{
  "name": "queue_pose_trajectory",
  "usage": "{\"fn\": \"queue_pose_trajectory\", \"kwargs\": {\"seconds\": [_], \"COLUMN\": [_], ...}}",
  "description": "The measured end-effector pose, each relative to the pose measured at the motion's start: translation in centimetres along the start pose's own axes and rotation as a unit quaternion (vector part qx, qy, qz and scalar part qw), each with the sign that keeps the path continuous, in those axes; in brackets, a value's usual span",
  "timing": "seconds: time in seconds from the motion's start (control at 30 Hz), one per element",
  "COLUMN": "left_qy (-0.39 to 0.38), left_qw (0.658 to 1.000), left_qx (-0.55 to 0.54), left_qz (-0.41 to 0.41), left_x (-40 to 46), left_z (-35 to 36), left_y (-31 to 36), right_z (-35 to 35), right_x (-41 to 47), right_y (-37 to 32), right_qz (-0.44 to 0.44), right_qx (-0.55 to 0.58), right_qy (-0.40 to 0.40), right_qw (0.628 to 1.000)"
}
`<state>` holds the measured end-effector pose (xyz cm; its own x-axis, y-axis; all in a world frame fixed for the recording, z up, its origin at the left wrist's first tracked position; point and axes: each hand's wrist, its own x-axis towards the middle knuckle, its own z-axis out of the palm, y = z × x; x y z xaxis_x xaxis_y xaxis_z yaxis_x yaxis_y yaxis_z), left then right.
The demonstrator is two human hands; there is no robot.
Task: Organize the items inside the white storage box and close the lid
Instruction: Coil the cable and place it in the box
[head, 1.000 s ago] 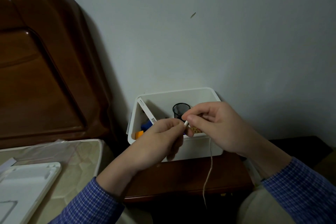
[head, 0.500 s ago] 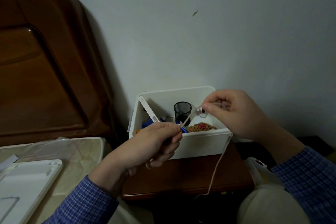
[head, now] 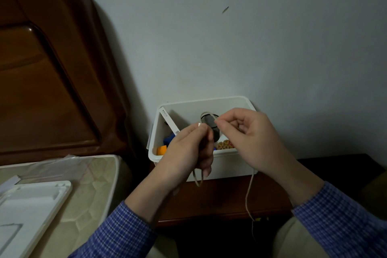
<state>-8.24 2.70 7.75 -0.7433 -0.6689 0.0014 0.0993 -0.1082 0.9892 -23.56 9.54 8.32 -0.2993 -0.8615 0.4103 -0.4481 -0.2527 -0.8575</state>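
The flat white plastic lid (head: 31, 205) lay nearest, on the pale quilted mattress (head: 90, 190). Above the dark wooden nightstand (head: 219, 199), the left hand (head: 188, 151) gripped a thin beige cord (head: 249, 192), which the right hand (head: 251, 138) pinched. Behind them stood the open white storage box (head: 226, 104); its slim carton's (head: 169, 122) print was unreadable.

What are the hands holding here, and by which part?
Both hold one cord: left hand grips its white-tipped end and loops, right hand pinches it further along.

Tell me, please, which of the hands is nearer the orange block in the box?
Left. The left hand is just right of the orange block; the right hand is farther right, across the box.
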Motion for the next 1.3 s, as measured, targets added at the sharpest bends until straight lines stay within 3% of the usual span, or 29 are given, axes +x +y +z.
{"fn": "queue_pose_trajectory", "kwargs": {"seconds": [0.1, 0.23, 0.33, 0.47, 0.6, 0.73, 0.77, 0.83, 0.9, 0.97, 1.1, 1.2, 1.3], "left_qy": [0.078, 0.178, 0.180, 0.179, 0.191, 0.257, 0.273, 0.286, 0.285, 0.290, 0.294, 0.307, 0.252], "left_qw": [0.997, 0.984, 0.980, 0.973, 0.974, 0.962, 0.959, 0.945, 0.906, 0.875, 0.868, 0.881, 0.914], "left_qx": [-0.028, 0.013, -0.075, -0.140, -0.116, 0.026, 0.000, -0.150, -0.311, -0.388, -0.401, -0.361, -0.314], "left_qz": [-0.006, 0.028, 0.051, 0.047, 0.045, 0.087, 0.075, 0.045, 0.028, 0.017, 0.005, 0.004, -0.045], "left_x": [0.4, 0.7, 0.7, 0.7, 0.7, 0.5, 0.5, 1.0, 1.5, 1.8, 1.7, 1.9, 1.7], "left_z": [0.2, 0.9, 2.0, 2.8, 3.7, 3.8, 3.7, 3.1, 1.7, -0.1, -1.8, -2.2, -3.4], "left_y": [-0.7, -2.1, -2.2, -2.2, -2.5, -3.2, -2.9, -1.9, -0.6, 0.4, 1.6, 2.3, 2.9], "right_z": [0.6, 2.0, 2.8, 3.2, 3.1, 3.3, 3.4, 3.5, 3.5, 3.6, 3.0, 2.2, 1.4], "right_x": [-0.9, -2.1, -2.5, -2.4, -2.4, -2.8, -2.9, -3.5, -4.6, -6.1, -7.7, -8.4, -8.9], "right_y": [0.4, 0.3, 0.5, 0.7, 1.0, 1.0, 1.0, 1.2, 1.6, 2.1, 2.8, 3.2, 3.8], "right_qz": [-0.007, -0.044, -0.048, -0.003, 0.062, 0.063, 0.062, 0.055, 0.053, 0.068, 0.140, 0.122, 0.118], "right_qx": [-0.043, -0.093, -0.138, -0.112, -0.059, -0.058, -0.042, -0.034, -0.031, 0.002, 0.027, -0.011, -0.070], "right_qy": [-0.006, -0.003, 0.024, 0.029, 0.021, 0.019, 0.015, 0.011, 0.005, -0.016, -0.133, -0.197, -0.215], "right_qw": [0.999, 0.995, 0.989, 0.993, 0.996, 0.996, 0.997, 0.998, 0.998, 0.998, 0.981, 0.973, 0.967]}}
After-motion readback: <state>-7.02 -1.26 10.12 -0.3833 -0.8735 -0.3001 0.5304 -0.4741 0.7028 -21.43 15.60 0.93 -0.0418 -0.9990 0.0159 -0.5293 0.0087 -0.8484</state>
